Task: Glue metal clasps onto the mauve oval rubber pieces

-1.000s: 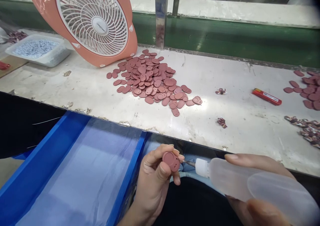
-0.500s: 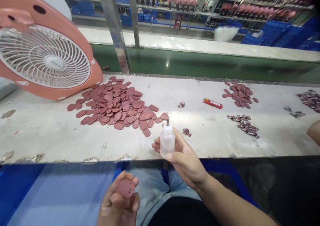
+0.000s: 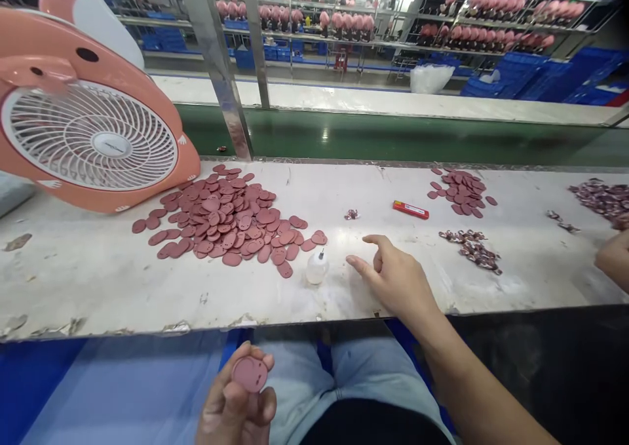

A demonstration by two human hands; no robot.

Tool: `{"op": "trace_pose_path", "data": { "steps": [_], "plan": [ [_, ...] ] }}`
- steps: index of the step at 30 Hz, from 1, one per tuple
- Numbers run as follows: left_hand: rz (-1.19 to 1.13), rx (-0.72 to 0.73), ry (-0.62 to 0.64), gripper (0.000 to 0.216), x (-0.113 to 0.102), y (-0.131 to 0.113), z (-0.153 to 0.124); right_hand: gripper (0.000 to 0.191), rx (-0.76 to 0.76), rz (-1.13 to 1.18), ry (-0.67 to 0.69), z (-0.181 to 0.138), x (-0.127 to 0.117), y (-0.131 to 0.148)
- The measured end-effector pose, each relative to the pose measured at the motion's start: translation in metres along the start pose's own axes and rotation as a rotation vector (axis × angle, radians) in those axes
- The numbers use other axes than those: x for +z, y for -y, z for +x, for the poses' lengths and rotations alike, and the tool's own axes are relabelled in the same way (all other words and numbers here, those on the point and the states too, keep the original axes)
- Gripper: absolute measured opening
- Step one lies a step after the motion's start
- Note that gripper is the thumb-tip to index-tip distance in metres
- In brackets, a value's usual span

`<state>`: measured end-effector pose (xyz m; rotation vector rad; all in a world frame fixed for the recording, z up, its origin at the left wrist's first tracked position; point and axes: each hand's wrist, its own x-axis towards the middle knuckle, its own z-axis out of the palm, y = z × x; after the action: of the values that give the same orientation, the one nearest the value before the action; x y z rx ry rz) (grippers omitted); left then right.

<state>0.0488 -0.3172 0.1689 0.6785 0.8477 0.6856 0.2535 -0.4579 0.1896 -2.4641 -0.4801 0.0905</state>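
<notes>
My left hand is closed on a flat pinkish-red oval disc with small dark holes, held over my lap below the table edge. Free of any object, my right hand reaches over the table, thumb and index finger apart. Left of its fingertips a small translucent squeeze bottle with a dark nozzle stands on the white tabletop. A big heap of the same oval discs lies beyond the bottle to the left. Beneath my right hand, part of the table is hidden.
An orange animal-shaped fan stands at the left. Rightward lie a red box cutter, a smaller disc pile and clusters of small shiny brown parts. Another person's hand rests at the right edge. A metal post rises behind.
My right hand has let go of the squeeze bottle, which now stands on the table, and has moved right with fingers apart. My left hand keeps the disc. The camera view has tilted up slightly.
</notes>
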Motion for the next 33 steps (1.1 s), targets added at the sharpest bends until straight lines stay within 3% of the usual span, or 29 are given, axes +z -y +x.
{"op": "trace_pose_path", "data": {
  "steps": [3,7,11,16,22,28,33],
  "plan": [
    [-0.005,-0.008,0.018,0.039,0.004,0.002,-0.004,0.031,0.051,-0.112,0.062,0.008,-0.001,-0.009],
    [-0.006,-0.019,0.033,0.039,0.005,0.002,-0.006,0.023,0.048,-0.065,0.137,0.007,0.0,-0.012],
    [-0.019,-0.077,0.034,0.038,0.005,0.0,-0.007,0.019,0.045,0.213,0.175,-0.005,-0.014,-0.019],
    [-0.021,-0.257,0.042,0.038,0.016,-0.009,-0.017,0.047,0.019,0.676,0.382,-0.03,-0.025,-0.013],
    [-0.03,-0.489,0.15,0.036,0.021,-0.014,-0.026,0.014,-0.095,0.973,0.607,-0.06,-0.017,0.031],
    [-0.066,-0.497,0.376,0.031,0.009,-0.012,-0.023,0.019,-0.386,0.813,0.591,-0.065,-0.013,0.057],
    [-0.084,-0.493,0.378,0.028,0.009,-0.012,-0.023,0.017,-0.476,0.648,0.56,-0.066,-0.015,0.061]
  ]
}}
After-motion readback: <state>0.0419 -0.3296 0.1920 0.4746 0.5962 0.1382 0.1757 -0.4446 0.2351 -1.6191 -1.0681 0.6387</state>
